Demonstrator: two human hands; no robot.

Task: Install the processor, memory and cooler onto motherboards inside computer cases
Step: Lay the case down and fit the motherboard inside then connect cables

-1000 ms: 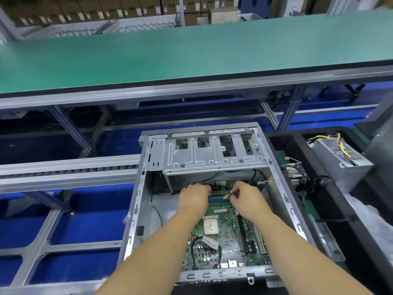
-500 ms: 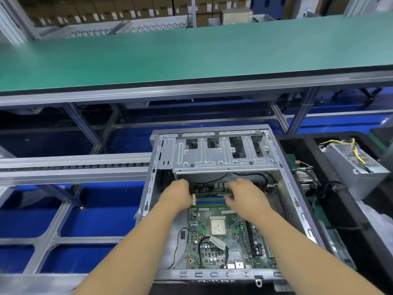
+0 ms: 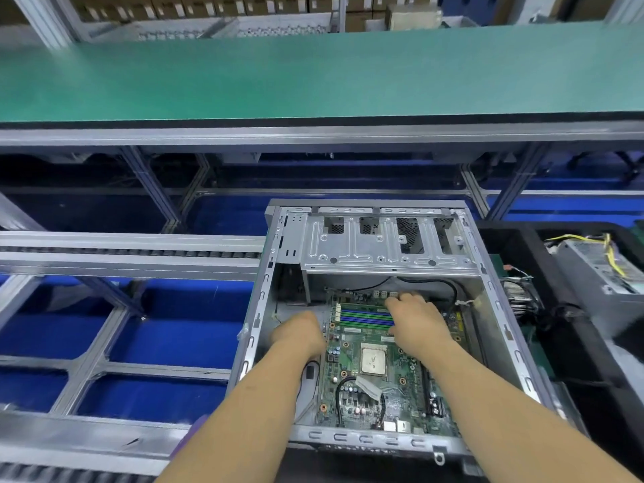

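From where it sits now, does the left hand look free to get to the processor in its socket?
Probably yes. The left hand rests at the motherboard's left edge, and the processor lies bare just to its right, with nothing over it. The right hand is busy further back at the memory slots, out of that path.

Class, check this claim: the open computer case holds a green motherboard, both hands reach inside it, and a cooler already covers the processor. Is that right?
Not quite. The head view shows the processor bare on the motherboard, no cooler over it. The case is open, and the left hand and right hand are inside.
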